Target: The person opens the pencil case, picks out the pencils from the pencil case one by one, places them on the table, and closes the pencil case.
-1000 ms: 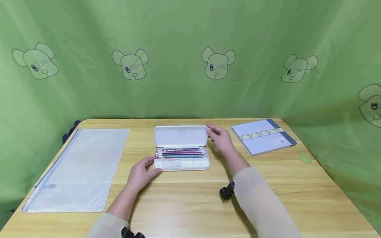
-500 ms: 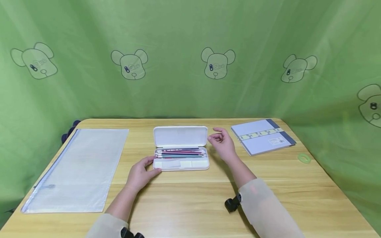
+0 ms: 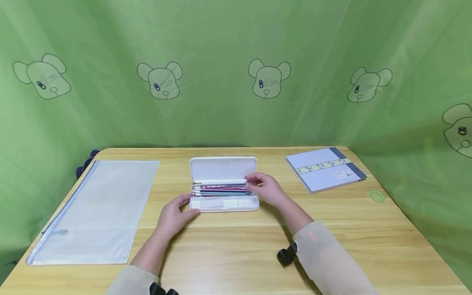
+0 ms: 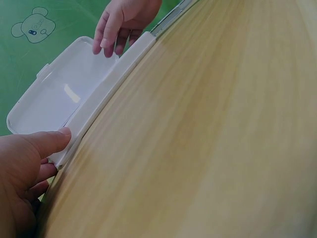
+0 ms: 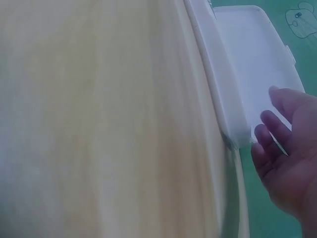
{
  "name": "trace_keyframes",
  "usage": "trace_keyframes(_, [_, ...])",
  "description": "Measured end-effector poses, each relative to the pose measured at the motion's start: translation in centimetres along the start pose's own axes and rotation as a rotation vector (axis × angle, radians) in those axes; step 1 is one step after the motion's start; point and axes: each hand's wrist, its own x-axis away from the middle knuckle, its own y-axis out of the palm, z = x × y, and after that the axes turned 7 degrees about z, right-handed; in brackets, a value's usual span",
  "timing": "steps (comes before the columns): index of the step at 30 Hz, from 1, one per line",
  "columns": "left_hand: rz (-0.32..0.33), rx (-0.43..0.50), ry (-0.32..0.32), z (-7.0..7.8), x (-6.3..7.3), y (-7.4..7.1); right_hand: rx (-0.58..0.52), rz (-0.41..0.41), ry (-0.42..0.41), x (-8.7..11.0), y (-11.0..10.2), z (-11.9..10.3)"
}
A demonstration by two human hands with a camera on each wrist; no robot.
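Observation:
A white pencil case point(image 3: 241, 203) lies on the wooden table with its lid point(image 3: 223, 169) raised at the back. Several pencils point(image 3: 221, 189), in dark, red and teal tones, fill its rear compartment; the front one has a whitish piece at its left. My left hand point(image 3: 172, 216) holds the case's left end, thumb at the front corner, as the left wrist view also shows. Over the right end of the pencils hovers my right hand point(image 3: 268, 191), fingers loosely bent. In the right wrist view that hand point(image 5: 292, 148) has nothing between thumb and fingers; the case wall hides the pencils there.
A translucent zip pouch point(image 3: 99, 213) lies flat on the left of the table point(image 3: 236, 254). At the back right is a lavender notebook point(image 3: 324, 168) with a patterned band. Near the right edge sits a green ring point(image 3: 377, 196). A green curtain point(image 3: 221, 114) hangs behind.
My right hand has left the lid's right edge, drawn back beside the case, then moved left over the pencils. The left hand has stayed at the left end.

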Motion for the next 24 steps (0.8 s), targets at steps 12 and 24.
trace_keyframes(12, [-0.005, 0.007, -0.015, 0.2, 0.0, 0.0, 0.255, -0.124, 0.031, -0.2, 1.2, -1.4])
trace_keyframes(24, [-0.003, 0.011, -0.016, 0.2, 0.0, 0.0, 0.385, -0.171, 0.019, -0.8, 1.7, -2.0])
